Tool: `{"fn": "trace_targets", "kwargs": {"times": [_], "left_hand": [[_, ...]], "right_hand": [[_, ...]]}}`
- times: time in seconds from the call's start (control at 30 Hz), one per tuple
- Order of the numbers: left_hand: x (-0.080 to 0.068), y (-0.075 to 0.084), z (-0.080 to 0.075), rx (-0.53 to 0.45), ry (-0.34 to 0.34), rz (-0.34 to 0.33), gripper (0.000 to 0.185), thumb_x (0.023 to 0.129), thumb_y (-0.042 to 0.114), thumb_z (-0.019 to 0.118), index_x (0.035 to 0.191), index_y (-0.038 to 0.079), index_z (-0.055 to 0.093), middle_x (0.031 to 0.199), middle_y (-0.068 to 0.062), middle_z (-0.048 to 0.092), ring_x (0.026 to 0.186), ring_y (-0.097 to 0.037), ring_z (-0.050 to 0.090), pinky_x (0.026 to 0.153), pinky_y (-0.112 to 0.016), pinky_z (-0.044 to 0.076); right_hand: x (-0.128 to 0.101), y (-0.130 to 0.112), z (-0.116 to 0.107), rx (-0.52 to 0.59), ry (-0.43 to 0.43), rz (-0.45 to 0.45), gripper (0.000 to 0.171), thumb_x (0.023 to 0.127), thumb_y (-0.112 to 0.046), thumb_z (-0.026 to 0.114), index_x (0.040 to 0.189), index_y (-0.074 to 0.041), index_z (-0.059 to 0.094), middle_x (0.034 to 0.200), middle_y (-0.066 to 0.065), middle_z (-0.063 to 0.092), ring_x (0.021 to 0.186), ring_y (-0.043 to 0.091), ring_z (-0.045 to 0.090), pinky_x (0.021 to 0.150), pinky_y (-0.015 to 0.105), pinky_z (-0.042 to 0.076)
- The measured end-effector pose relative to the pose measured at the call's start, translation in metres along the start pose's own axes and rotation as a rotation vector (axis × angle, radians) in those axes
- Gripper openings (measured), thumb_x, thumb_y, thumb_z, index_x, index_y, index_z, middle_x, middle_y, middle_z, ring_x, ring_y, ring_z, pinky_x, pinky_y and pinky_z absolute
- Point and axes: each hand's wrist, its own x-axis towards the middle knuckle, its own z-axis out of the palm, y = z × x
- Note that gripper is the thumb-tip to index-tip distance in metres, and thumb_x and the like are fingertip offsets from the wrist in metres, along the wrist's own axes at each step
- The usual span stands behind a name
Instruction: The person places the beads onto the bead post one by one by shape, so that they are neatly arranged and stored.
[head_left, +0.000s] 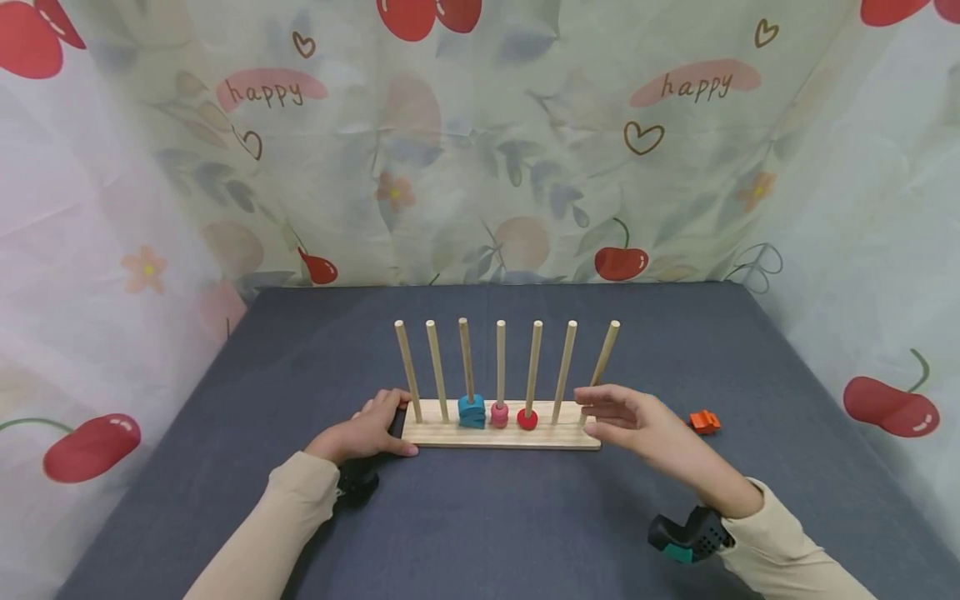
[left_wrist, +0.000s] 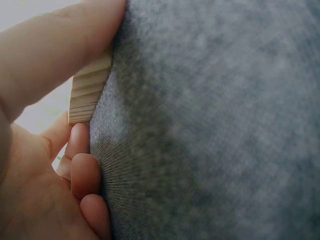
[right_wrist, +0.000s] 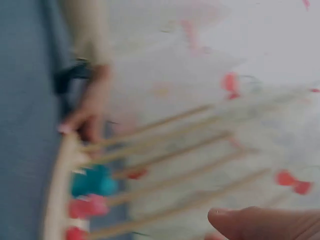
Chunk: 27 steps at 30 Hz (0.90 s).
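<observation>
A wooden peg board with several upright pegs stands on the dark table. My left hand grips its left end, thumb in front and fingers behind; the left wrist view shows the board's end between thumb and fingers. Blue pieces sit stacked on the third peg from the left. Right of them are a pink bead and a red bead, each low on its own peg. By the rightmost peg, my right hand hovers with loosely extended fingers, partly covering that peg. No object shows in it.
An orange piece lies on the dark tabletop, right of the board. Patterned curtains close off the back and both sides. Wrist cameras are strapped to both forearms. The right wrist view is blurred.
</observation>
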Motion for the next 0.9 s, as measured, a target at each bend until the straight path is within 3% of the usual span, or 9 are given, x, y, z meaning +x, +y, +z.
{"fn": "trace_targets", "kwargs": {"times": [0.1, 0.23, 0.33, 0.43, 0.6, 0.7, 0.9], "left_hand": [[0.000, 0.000, 0.000, 0.000, 0.002, 0.001, 0.076, 0.076, 0.034, 0.082, 0.135, 0.010, 0.041, 0.133, -0.013, 0.039, 0.117, -0.029, 0.038, 0.100, -0.054, 0.029], [0.000, 0.000, 0.000, -0.004, 0.001, 0.000, 0.076, 0.076, 0.034, 0.082, 0.135, 0.010, 0.040, 0.133, -0.013, 0.039, 0.118, -0.029, 0.038, 0.100, -0.054, 0.029], [0.001, 0.000, 0.000, 0.000, 0.002, -0.002, 0.076, 0.076, 0.035, 0.082, 0.135, 0.011, 0.040, 0.133, -0.013, 0.039, 0.118, -0.029, 0.038, 0.100, -0.054, 0.029], [0.001, 0.000, 0.000, 0.001, 0.001, -0.005, 0.077, 0.076, 0.034, 0.082, 0.136, 0.011, 0.040, 0.133, -0.013, 0.039, 0.118, -0.029, 0.038, 0.100, -0.054, 0.029], [0.000, 0.000, 0.000, -0.002, -0.003, -0.009, 0.077, 0.076, 0.034, 0.082, 0.136, 0.011, 0.040, 0.134, -0.013, 0.039, 0.118, -0.030, 0.038, 0.100, -0.055, 0.029], [0.000, 0.000, 0.000, -0.002, -0.005, -0.010, 0.077, 0.076, 0.034, 0.082, 0.136, 0.011, 0.040, 0.134, -0.013, 0.039, 0.118, -0.030, 0.038, 0.100, -0.055, 0.029], [0.000, 0.000, -0.001, -0.008, -0.007, -0.007, 0.077, 0.076, 0.035, 0.082, 0.136, 0.011, 0.040, 0.134, -0.013, 0.039, 0.118, -0.029, 0.037, 0.101, -0.054, 0.029]], "right_hand": [[-0.011, -0.010, -0.018, -0.006, 0.100, -0.059, 0.041, 0.095, -0.024, 0.063, 0.128, -0.001, 0.056, 0.125, 0.014, 0.062, 0.111, 0.018, 0.063, 0.086, 0.026, 0.051], [-0.019, -0.014, -0.041, -0.014, 0.250, -0.102, 0.034, 0.096, -0.023, 0.060, 0.123, -0.002, 0.058, 0.115, 0.002, 0.066, 0.100, 0.004, 0.065, 0.083, 0.019, 0.050], [-0.016, -0.008, -0.054, -0.048, 0.335, -0.098, 0.035, 0.097, -0.027, 0.060, 0.123, -0.004, 0.058, 0.112, -0.004, 0.065, 0.099, -0.001, 0.064, 0.083, 0.015, 0.048], [-0.008, 0.005, -0.064, -0.108, 0.372, -0.052, 0.037, 0.096, -0.031, 0.059, 0.124, -0.006, 0.058, 0.115, -0.002, 0.064, 0.100, -0.002, 0.062, 0.083, 0.014, 0.047], [0.012, 0.033, -0.074, -0.229, 0.311, 0.080, 0.042, 0.097, -0.037, 0.057, 0.128, -0.009, 0.057, 0.127, 0.012, 0.061, 0.111, 0.021, 0.061, 0.092, 0.036, 0.049], [0.025, 0.052, -0.076, -0.269, 0.247, 0.144, 0.044, 0.098, -0.034, 0.057, 0.130, -0.005, 0.057, 0.130, 0.021, 0.058, 0.114, 0.035, 0.058, 0.094, 0.051, 0.045], [0.042, 0.083, -0.077, -0.349, 0.138, 0.238, 0.035, 0.097, -0.016, 0.059, 0.128, 0.000, 0.059, 0.126, 0.025, 0.060, 0.110, 0.037, 0.060, 0.088, 0.048, 0.049]]}}
